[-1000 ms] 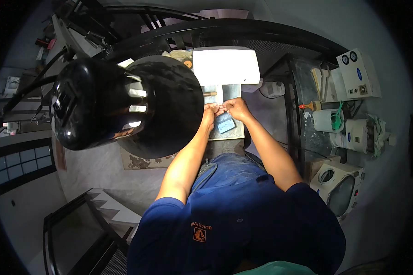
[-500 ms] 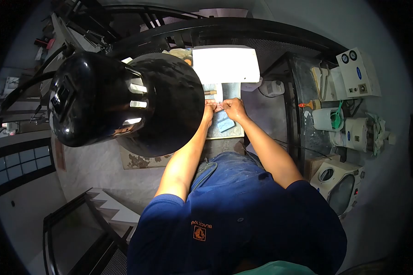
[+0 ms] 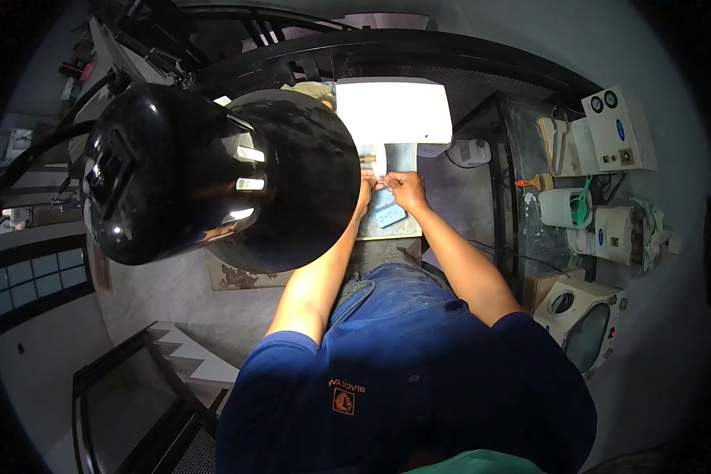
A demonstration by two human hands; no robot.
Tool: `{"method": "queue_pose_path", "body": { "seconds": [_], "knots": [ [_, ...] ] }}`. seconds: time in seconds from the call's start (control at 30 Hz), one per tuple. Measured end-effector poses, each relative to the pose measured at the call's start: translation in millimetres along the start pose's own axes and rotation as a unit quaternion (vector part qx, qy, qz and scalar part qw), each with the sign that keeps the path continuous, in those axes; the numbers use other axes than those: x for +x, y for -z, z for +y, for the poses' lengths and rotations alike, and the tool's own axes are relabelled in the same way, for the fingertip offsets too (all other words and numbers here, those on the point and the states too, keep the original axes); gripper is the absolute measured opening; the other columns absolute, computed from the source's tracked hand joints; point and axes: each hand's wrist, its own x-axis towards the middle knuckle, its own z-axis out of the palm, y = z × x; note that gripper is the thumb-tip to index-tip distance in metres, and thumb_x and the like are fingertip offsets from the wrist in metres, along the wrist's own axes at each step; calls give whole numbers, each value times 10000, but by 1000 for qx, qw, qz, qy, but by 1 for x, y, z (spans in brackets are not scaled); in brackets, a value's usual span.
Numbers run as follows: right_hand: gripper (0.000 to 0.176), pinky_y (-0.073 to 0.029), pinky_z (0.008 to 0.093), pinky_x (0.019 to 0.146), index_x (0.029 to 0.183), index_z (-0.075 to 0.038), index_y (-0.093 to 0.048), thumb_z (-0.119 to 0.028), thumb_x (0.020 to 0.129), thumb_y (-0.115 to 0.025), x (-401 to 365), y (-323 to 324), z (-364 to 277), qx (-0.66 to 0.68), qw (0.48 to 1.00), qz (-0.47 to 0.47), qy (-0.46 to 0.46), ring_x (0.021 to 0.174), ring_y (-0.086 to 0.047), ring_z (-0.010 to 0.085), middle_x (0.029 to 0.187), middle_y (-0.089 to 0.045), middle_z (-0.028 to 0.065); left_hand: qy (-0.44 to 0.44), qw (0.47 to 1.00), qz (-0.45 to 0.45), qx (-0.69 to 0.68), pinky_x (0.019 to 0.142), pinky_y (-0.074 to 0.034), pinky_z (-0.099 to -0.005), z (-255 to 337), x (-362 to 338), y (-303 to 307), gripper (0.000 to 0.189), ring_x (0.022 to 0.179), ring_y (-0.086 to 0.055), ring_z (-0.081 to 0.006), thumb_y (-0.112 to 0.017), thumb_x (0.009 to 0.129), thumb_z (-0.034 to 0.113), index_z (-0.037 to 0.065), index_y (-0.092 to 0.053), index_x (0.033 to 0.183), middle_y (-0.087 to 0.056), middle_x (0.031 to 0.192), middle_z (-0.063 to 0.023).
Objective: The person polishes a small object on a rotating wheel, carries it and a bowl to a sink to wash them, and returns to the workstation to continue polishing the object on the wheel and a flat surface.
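Note:
My left hand (image 3: 366, 188) and my right hand (image 3: 407, 190) meet fingertip to fingertip under the bright light. Both are closed, pinching a small object between them that is too tiny to name. Just beyond the fingertips stands a narrow white wheel (image 3: 380, 160) on a brass-coloured spindle (image 3: 366, 159); the object is at or very near its lower edge, though contact cannot be made out. Below my hands lies a blue block (image 3: 390, 216) in the pale tray (image 3: 411, 232). Part of my left hand is hidden behind the lamp shade.
A large black lamp (image 3: 292, 182) blocks the left of the work spot. A white hood (image 3: 393, 112) sits over the wheel. On the right-hand bench are a brush (image 3: 536, 182), a white tub (image 3: 559, 207) with a green scoop (image 3: 581, 208), and several machines, including one with gauges (image 3: 620, 130).
The whole view has shifted slightly, with the lamp covering a little more on its right side. Both hands keep their pinch by the wheel.

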Motion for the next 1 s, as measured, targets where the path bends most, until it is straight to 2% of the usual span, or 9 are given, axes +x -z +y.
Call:
{"method": "queue_pose_path", "body": {
  "seconds": [0.13,0.3,0.43,0.53,0.6,0.7,0.9,0.97,1.0],
  "knots": [
    [154,-456,280,546,878,-21,-677,-146,811,-618,2,8,-5,-135,989,-48,40,549,-595,121,628,-630,118,-16,1000,12,-13,661,-559,-298,0,-11,-5,53,713,-630,-197,-518,848,-45,-39,-517,900,-614,825,-129],
    [157,-485,316,584,901,-16,-671,-123,795,-628,-11,2,-9,-116,981,15,153,654,-654,261,760,-644,174,-51,998,5,-38,686,-556,-296,11,-26,-4,53,726,-624,-174,-510,861,-35,-12,-523,907,-613,820,-102],
    [104,-482,378,621,850,-32,-671,-88,791,-606,-12,-1,-7,-82,978,34,189,694,-629,334,754,-628,191,-59,996,-11,-69,683,-555,-302,18,-31,-8,61,729,-624,-176,-524,851,-41,-10,-526,904,-613,815,-96],
    [171,-483,316,585,900,-3,-666,-136,800,-624,-10,-1,-5,-131,970,36,201,654,-653,267,760,-642,171,-57,997,2,-48,663,-555,-302,6,-17,-2,66,713,-623,-183,-530,842,-50,-16,-526,898,-609,813,-99],
    [163,-465,304,562,884,-11,-671,-146,806,-621,-11,0,-7,-122,986,20,110,599,-642,212,704,-631,171,-52,996,-4,-68,654,-556,-301,-3,-9,1,64,702,-622,-186,-525,841,-55,-21,-525,896,-605,811,-101],
    [144,-444,301,538,874,-34,-678,-146,812,-613,-5,4,-6,-92,993,5,77,553,-616,156,652,-610,173,-32,998,9,-44,642,-556,-298,4,-12,-9,64,679,-620,-190,-513,840,-67,-31,-520,892,-602,809,-108],
    [148,-454,293,562,849,-18,-673,-145,814,-606,-6,11,-24,-172,983,-55,42,570,-617,146,661,-635,142,-13,999,38,-15,645,-561,-303,19,-24,-14,63,710,-637,-219,-501,841,-77,-41,-502,892,-612,830,-145],
    [148,-462,288,575,849,-12,-670,-141,814,-607,-4,9,-15,-139,987,-16,82,576,-615,144,668,-641,134,-31,999,24,-27,660,-566,-311,16,-30,-15,57,744,-651,-238,-507,844,-70,-44,-496,893,-626,837,-173],
    [148,-470,283,588,850,-7,-668,-137,814,-608,-4,9,-10,-106,987,23,120,583,-614,143,676,-646,125,4,1000,-4,-23,670,-566,-315,30,-39,-23,61,753,-651,-240,-509,841,-70,-53,-502,898,-629,841,-184]
  ]
}}
